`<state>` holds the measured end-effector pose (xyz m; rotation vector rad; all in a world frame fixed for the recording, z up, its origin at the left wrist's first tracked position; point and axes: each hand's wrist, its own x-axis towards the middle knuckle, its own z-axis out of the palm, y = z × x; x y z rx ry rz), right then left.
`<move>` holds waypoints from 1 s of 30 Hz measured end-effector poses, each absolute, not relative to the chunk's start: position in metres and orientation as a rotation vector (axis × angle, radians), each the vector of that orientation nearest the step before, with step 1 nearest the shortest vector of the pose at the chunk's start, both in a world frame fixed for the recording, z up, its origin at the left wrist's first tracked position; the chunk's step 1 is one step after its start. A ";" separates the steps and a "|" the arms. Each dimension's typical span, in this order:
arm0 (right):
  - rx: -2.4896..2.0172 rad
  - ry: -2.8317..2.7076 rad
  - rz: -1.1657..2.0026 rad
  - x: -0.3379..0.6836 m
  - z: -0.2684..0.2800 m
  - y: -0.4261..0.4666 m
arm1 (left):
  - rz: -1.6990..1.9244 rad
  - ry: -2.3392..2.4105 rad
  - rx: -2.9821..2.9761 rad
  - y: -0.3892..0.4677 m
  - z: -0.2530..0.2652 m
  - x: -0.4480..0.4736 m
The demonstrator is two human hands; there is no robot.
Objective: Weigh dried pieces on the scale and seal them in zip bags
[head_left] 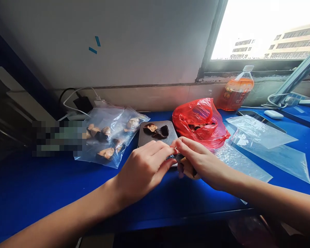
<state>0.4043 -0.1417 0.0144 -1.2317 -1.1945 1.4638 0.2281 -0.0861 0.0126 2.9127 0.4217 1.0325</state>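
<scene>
Over the front edge of the small kitchen scale (144, 137), my two hands meet. My right hand (200, 159) is closed around a piece of dried citrus peel (188, 168), dark outside and tan inside, hanging below its fingers. The fingertips of my left hand (150, 163) pinch the near edge of the same peel; the exact contact is partly hidden. Two more pieces lie on the scale: a tan peel (150, 127) and a dark, curled peel (162, 132). My hands cover the scale's front; part of its button strip shows between the left thumb and index finger.
Clear bags of peel (103, 120) lie left of the scale. A red plastic bag (188, 113) holding dark pieces sits behind my right hand. Flat clear bags (276, 151), a phone (263, 120), a white earphone case (274, 114) and a drink bottle (237, 90) are rightward.
</scene>
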 end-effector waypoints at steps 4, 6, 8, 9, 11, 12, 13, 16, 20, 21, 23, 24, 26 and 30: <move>-1.173 -1.200 1.452 0.410 0.007 -0.139 | 1.108 0.312 2.986 -0.075 0.017 0.222; -1.148 -1.207 1.418 0.415 0.004 -0.137 | 1.137 0.354 2.980 -0.070 0.021 0.218; -1.155 -1.199 1.385 0.419 0.004 -0.135 | 1.157 0.460 2.930 -0.066 0.025 0.215; -1.165 -1.196 1.369 0.421 0.004 -0.134 | 1.155 0.520 2.892 -0.065 0.027 0.214; -1.150 -1.198 1.344 0.422 0.005 -0.133 | 1.118 0.637 2.792 -0.064 0.030 0.213; -1.130 -1.206 1.334 0.422 0.005 -0.133 | 1.096 0.679 2.742 -0.064 0.031 0.213; -1.107 -1.218 1.325 0.422 0.006 -0.133 | 1.072 0.707 2.706 -0.064 0.032 0.214; -1.122 -1.303 1.264 0.422 0.007 -0.134 | 1.027 0.721 2.678 -0.065 0.033 0.216; -1.200 -1.489 1.036 0.423 0.005 -0.136 | 0.956 0.689 2.729 -0.065 0.030 0.216; -1.203 -1.531 0.962 0.424 0.005 -0.136 | 0.933 0.677 2.739 -0.065 0.029 0.215; -1.215 -1.607 0.851 0.424 0.003 -0.137 | 0.907 0.650 2.752 -0.065 0.026 0.215; -1.218 -1.639 0.821 0.423 0.003 -0.138 | 0.911 0.630 2.761 -0.066 0.025 0.216; -1.220 -1.688 0.822 0.422 0.003 -0.139 | 0.932 0.571 2.792 -0.067 0.023 0.217; -1.222 -1.716 0.853 0.419 0.006 -0.141 | 0.930 0.502 2.838 -0.066 0.024 0.217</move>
